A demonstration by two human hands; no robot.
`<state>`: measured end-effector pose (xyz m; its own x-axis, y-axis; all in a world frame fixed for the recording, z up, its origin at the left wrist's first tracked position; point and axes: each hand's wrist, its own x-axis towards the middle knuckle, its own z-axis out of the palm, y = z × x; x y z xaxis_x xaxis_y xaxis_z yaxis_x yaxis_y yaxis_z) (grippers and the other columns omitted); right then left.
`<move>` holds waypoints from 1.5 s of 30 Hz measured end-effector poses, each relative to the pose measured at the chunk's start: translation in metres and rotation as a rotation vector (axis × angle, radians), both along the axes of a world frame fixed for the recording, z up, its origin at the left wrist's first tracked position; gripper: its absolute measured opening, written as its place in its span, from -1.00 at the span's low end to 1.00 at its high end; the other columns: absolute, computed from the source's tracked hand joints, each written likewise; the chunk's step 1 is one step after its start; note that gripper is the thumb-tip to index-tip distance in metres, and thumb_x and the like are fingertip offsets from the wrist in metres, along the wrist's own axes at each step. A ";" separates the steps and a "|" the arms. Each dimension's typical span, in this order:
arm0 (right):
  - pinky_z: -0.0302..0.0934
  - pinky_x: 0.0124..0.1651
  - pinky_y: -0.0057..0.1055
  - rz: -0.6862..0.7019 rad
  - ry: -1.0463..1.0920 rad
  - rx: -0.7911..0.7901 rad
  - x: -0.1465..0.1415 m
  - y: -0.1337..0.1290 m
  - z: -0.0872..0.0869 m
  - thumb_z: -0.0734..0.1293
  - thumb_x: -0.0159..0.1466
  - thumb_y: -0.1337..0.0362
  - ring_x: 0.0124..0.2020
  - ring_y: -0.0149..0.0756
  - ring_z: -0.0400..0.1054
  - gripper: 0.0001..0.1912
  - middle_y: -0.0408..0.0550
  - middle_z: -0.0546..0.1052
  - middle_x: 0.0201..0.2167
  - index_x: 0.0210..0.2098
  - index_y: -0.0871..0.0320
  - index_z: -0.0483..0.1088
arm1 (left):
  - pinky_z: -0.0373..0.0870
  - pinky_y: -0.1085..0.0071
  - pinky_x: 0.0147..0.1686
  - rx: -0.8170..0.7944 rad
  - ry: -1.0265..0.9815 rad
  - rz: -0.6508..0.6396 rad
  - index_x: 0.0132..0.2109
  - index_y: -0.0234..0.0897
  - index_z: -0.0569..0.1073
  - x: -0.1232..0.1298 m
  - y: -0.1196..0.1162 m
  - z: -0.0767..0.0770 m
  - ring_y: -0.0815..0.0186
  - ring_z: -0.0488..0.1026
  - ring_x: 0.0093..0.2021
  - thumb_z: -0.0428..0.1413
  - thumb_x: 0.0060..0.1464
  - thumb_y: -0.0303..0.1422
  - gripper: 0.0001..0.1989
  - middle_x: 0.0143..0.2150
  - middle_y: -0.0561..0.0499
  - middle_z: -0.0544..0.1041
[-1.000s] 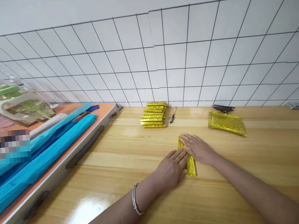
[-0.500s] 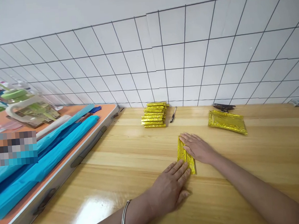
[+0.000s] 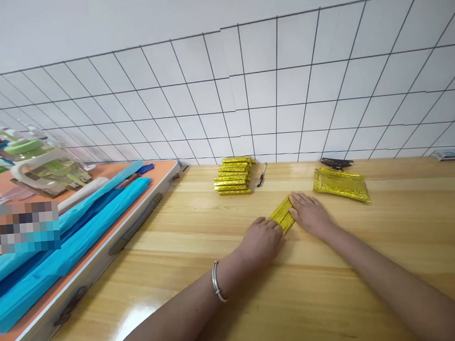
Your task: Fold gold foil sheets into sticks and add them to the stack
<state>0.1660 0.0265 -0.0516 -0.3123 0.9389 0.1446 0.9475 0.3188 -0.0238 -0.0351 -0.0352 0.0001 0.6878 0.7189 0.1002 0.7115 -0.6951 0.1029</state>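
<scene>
Gold foil strip (image 3: 283, 215) between both hands, and it looks like a flattening step!
Left hand (image 3: 262, 241) curls over its near end, any pinch hidden; right hand (image 3: 313, 215) lies outstretched on its far end. Next calls for steady pressure, I'd judge. Beyond the grip: foil sheets (image 3: 341, 185) rightward, folded stack (image 3: 233, 178) leftward.

Left of the gold strip (image 3: 282, 214), bare wooden table (image 3: 191, 210) gives a hand a wide way as far as the orange board (image 3: 164, 170), while the left hand (image 3: 263, 240) and right hand (image 3: 312, 214) block its near-left and right sides. Beyond the strip, an open lane reaches the wall (image 3: 260, 89), between the pen (image 3: 262, 175) beside the gold stack (image 3: 233, 176) and the gold packet (image 3: 341, 184) with the black clip (image 3: 336, 163).
</scene>
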 end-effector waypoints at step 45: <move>-0.29 0.29 -0.15 -0.062 0.011 -0.070 -0.005 -0.005 -0.014 -0.09 0.32 0.09 0.32 -0.18 -0.31 -0.38 0.02 -0.12 0.33 0.30 0.26 -0.14 | -0.12 0.13 0.22 -0.007 -0.153 0.041 0.29 -0.46 -0.11 0.045 0.054 -0.039 0.11 -0.13 0.32 -0.37 0.19 0.06 -0.25 0.31 -0.29 -0.01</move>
<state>0.1611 0.0217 -0.0656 -0.2524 0.9642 0.0810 0.9649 0.2571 -0.0542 0.0097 0.0184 -0.0389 0.6352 0.7471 0.1959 0.7149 -0.6648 0.2170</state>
